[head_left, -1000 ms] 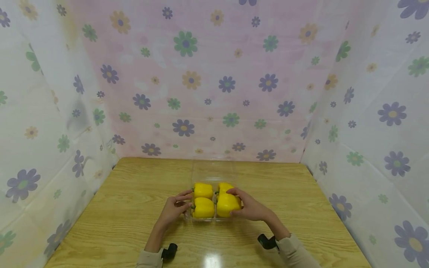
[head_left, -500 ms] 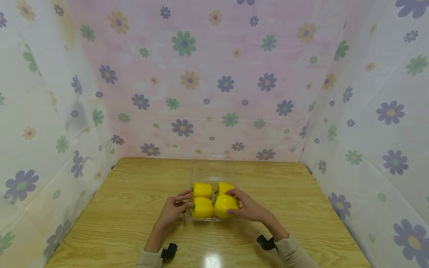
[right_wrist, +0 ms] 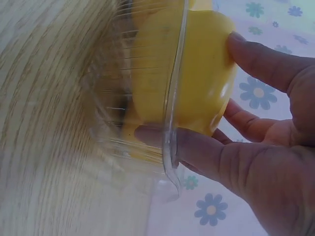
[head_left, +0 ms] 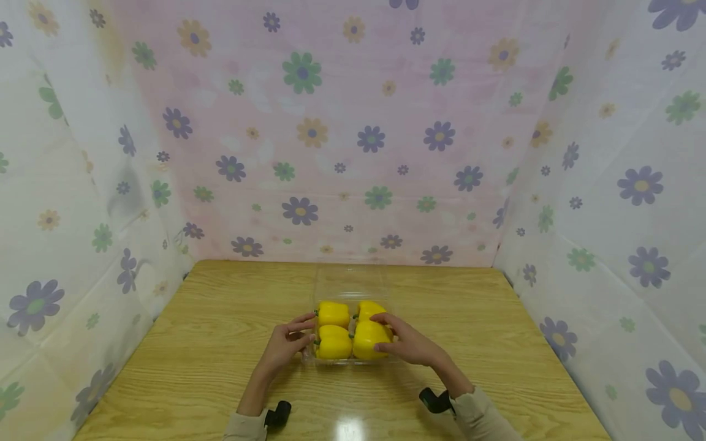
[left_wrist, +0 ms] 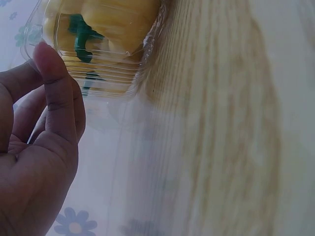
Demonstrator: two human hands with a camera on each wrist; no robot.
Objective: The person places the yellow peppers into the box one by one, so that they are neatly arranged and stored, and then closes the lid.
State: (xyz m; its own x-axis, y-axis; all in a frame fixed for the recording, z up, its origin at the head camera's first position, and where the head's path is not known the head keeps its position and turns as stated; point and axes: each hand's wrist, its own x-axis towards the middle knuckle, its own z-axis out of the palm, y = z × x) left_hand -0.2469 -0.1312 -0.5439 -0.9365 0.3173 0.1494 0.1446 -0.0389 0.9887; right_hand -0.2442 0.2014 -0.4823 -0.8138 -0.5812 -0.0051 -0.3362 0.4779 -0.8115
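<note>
A clear plastic clamshell container (head_left: 350, 361) lies on the table with its lid raised at the back. My left hand (head_left: 285, 348) pinches its left rim between thumb and fingers, as the left wrist view shows with the ribbed container wall (left_wrist: 110, 81). Around the front right yellow bell pepper (head_left: 368, 340), my right hand (head_left: 412, 342) curls its thumb and fingers; one finger reaches inside the wall in the right wrist view. That bell pepper (right_wrist: 204, 73) sits partly above the rim. Other bell peppers fill the front left (head_left: 334, 344), back left (head_left: 333, 313) and back right (head_left: 369, 309).
The transparent lid (head_left: 351, 278) stands up behind the bell peppers. A wood-grain table (head_left: 231, 306) carries everything, with flowered cloth walls (head_left: 353, 177) at the back and both sides. Black wrist cameras sit at both cuffs.
The front right bell pepper has moved slightly left and into its corner of the container, with my right hand following it. My left hand has stayed at the left rim.
</note>
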